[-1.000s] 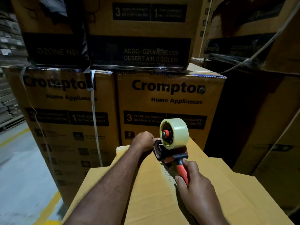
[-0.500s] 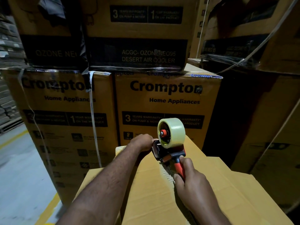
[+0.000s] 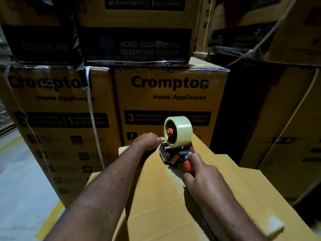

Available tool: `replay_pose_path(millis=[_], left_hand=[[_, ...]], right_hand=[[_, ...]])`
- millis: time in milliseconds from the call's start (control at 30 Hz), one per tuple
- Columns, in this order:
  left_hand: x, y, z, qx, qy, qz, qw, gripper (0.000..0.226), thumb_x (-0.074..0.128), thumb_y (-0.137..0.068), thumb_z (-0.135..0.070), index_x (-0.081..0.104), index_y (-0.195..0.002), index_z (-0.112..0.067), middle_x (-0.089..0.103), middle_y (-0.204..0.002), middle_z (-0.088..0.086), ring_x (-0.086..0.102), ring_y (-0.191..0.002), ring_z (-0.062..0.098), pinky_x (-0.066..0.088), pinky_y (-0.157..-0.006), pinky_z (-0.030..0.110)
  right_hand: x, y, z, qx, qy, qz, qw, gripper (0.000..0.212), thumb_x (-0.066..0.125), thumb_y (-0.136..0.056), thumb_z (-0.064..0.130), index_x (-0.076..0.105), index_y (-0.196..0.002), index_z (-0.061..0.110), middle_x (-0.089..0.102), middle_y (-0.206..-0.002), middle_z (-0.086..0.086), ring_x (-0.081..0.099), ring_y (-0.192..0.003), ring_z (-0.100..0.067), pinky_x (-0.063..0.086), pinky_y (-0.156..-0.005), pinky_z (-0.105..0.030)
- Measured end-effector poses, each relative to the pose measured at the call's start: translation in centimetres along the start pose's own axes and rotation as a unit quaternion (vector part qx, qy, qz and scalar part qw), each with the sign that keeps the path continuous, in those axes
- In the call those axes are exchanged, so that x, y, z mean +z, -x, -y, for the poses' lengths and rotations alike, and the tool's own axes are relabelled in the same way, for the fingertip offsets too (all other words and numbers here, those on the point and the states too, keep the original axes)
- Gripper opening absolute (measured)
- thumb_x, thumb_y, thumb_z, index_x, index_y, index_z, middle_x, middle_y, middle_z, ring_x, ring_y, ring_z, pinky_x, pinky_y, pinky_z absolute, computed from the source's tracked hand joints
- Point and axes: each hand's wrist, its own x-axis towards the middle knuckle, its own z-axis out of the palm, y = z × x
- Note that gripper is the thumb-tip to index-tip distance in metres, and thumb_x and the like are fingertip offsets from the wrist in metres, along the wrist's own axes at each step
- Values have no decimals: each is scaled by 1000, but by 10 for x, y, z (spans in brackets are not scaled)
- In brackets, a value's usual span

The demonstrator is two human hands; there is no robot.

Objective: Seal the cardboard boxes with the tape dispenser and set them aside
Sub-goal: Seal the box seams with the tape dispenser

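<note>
Brown cardboard fills the view. The cardboard box (image 3: 156,206) being sealed lies closest, its top flaps folded in. The tape dispenser (image 3: 175,153) sits on the centre seam near the far edge, with its pale roll of tape (image 3: 182,131) standing upright above it. The right hand (image 3: 203,174) holds the orange handle (image 3: 188,166), fingers (image 3: 189,176) wrapped tight around it. The left hand (image 3: 149,140) rests on the box top just beside the dispenser's nose. Its fingers fold away from the camera, so whether they pinch the tape end cannot be told.

Directly behind, a printed Crompton carton (image 3: 170,94) rises like a wall, with a second carton (image 3: 52,136) beside it and darker air cooler cartons (image 3: 139,40) stacked on top. A white strap (image 3: 93,122) hangs down between the two lower ones. More strapped cartons (image 3: 286,136) close off the right. On the left is grey floor (image 3: 20,188) with a yellow line (image 3: 50,221).
</note>
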Motion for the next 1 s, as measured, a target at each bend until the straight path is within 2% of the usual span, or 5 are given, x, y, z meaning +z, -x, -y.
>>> replay_pose_path(millis=[167,267,467,767,1000], left_hand=[[5,6,-1,12,-54,-51,997,54,34,-103,-59,49,-148,-31,52,-151,0,47,-137,25,33,-115,57],[12,24,-6,116,-119,-138,976,39,42,-105,-45,56,-137,-28,59,-142,-2,49,-135,23,23,-117,64],[24,29,1,144,-198,-19,969,61,37,-107,-47,11,-161,-37,2,-171,-8,4,-157,21,-7,-116,70],[17,39,-10,117,-198,14,973,66,26,-105,-59,6,-162,-34,-3,-170,-8,0,-157,22,-9,-117,71],[17,40,-10,107,-209,15,972,71,19,-102,-66,0,-162,-33,-8,-170,-12,-5,-157,21,-13,-114,73]], right_hand=[[-5,17,-3,-6,17,13,1000,40,53,-97,33,25,-123,43,58,-96,2,61,-85,-20,57,-73,-37],[-2,24,-5,-4,14,9,1000,40,53,-99,34,23,-123,42,54,-90,5,62,-82,-18,58,-73,-36],[-5,29,-5,-1,13,4,1000,38,54,-98,35,25,-123,39,59,-94,-1,63,-82,-23,59,-73,-43],[-16,51,-11,-20,25,23,999,39,52,-101,33,26,-129,39,53,-91,2,58,-79,-19,53,-66,-30],[-38,94,-20,19,44,61,997,43,52,-100,37,19,-126,46,63,-105,0,64,-88,-20,58,-78,-37]])
